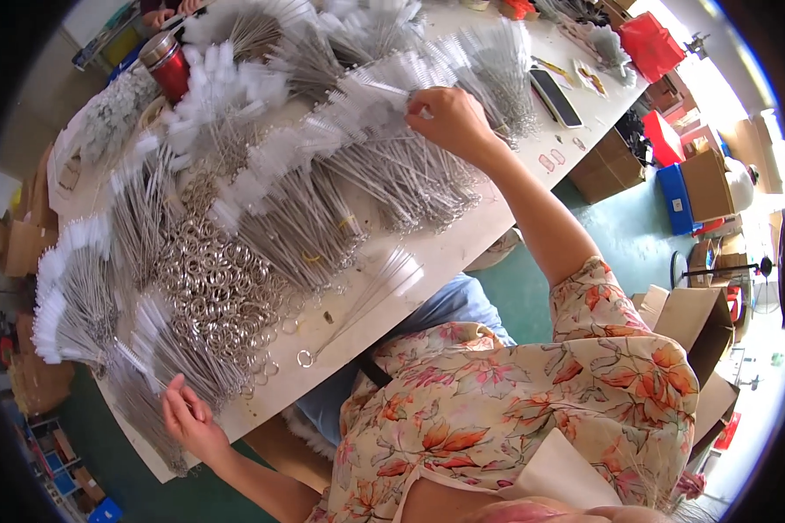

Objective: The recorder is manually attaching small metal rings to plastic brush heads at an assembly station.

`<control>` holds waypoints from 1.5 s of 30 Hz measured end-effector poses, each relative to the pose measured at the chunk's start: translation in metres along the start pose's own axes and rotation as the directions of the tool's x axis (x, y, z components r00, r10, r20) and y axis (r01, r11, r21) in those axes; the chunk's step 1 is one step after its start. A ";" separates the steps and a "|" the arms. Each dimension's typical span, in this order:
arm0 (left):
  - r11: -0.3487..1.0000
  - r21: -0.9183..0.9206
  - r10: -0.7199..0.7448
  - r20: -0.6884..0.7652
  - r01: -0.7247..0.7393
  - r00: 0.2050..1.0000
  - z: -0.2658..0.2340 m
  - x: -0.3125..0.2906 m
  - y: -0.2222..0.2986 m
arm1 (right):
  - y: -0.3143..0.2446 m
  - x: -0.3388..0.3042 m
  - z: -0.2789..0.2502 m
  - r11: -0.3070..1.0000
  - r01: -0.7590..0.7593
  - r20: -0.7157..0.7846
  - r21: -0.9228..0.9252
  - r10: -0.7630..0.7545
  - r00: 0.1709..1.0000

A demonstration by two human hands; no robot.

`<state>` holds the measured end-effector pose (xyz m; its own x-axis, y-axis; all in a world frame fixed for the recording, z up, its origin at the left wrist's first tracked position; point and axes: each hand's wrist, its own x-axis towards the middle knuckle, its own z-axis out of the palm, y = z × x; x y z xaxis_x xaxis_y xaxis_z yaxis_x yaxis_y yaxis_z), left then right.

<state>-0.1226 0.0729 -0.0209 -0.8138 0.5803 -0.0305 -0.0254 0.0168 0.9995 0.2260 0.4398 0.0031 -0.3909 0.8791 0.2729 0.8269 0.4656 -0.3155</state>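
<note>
My right hand (452,120) reaches over the far bundles, its fingers pinched on a wire brush (384,87) with white bristles. Low at the left, my left hand (189,417) has its fingers curled together beside a bundle of brushes (179,353). Another white-bristled wire brush (133,357) runs toward its fingertips and appears gripped there; its stem end is hidden. Between the bundles lies a heap of shiny metal rings (214,275). Close to the table's front edge, a few loose brushes lie with their stems toward me, a ring (305,358) at the end.
Bundled brushes (301,222) cover much of the white table (358,301). A red steel tumbler (166,68) stands at the back left, and a dark phone (556,98) lies at the right. Cardboard boxes (606,166) stand on the green floor. Another person's hands (170,12) show at the far edge.
</note>
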 end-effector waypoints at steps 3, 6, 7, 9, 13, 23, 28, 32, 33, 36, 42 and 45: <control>1.000 0.005 0.013 -0.001 -0.013 1.000 0.013 -0.003 0.004 | 0.001 0.020 -0.019 0.987 -0.001 -0.036 0.162 0.006 0.999; 0.999 -0.019 -0.030 0.009 0.030 1.000 0.019 -0.005 0.007 | 0.029 0.049 -0.040 0.792 0.044 -0.214 0.610 0.110 0.971; 0.999 -0.021 -0.028 0.023 0.029 0.999 0.019 -0.006 0.005 | 0.035 0.059 -0.053 0.707 0.077 -0.261 0.703 0.156 0.953; 0.999 -0.029 -0.024 0.053 0.026 0.998 0.020 -0.006 0.001 | 0.084 0.079 -0.077 0.576 0.030 -0.208 0.817 0.246 0.947; 0.994 -0.054 -0.094 0.029 0.095 0.995 0.014 -0.014 -0.009 | 0.135 0.087 -0.075 0.525 -0.110 -0.066 0.844 0.304 0.950; 0.990 -0.068 -0.121 0.068 0.126 0.990 0.033 -0.022 -0.013 | 0.118 0.056 -0.071 0.627 -0.303 0.111 0.718 0.326 0.939; 0.991 -0.055 -0.112 0.202 0.125 0.973 0.085 -0.026 0.004 | 0.071 0.015 -0.102 0.703 -0.145 0.064 0.696 0.141 0.988; 0.995 -0.049 -0.065 0.306 0.084 0.950 0.099 -0.021 0.005 | 0.124 -0.018 -0.119 0.718 -0.271 0.046 0.642 0.317 0.947; 0.996 -0.041 -0.063 0.287 0.078 0.956 0.096 -0.020 0.006 | 0.149 -0.029 -0.117 0.846 -0.267 -0.093 0.461 0.345 0.934; 0.995 -0.008 -0.097 0.237 0.102 0.967 0.092 -0.022 0.005 | 0.193 -0.074 -0.100 0.907 -0.404 -0.386 -0.120 0.333 0.860; 0.990 -0.066 -0.109 0.235 0.128 0.966 0.087 -0.013 -0.009 | 0.205 -0.143 -0.049 0.902 -0.281 -0.079 -0.327 0.270 0.960; 0.987 -0.076 -0.118 0.232 0.139 0.965 0.089 -0.014 -0.009 | 0.192 -0.149 -0.046 0.898 -0.372 -0.095 -0.236 0.360 0.928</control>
<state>-0.0589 0.1371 -0.0295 -0.6479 0.7474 -0.1471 -0.1824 0.0353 0.9826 0.4617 0.3930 -0.0560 -0.0270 0.9738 0.2257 0.9832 0.0667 -0.1702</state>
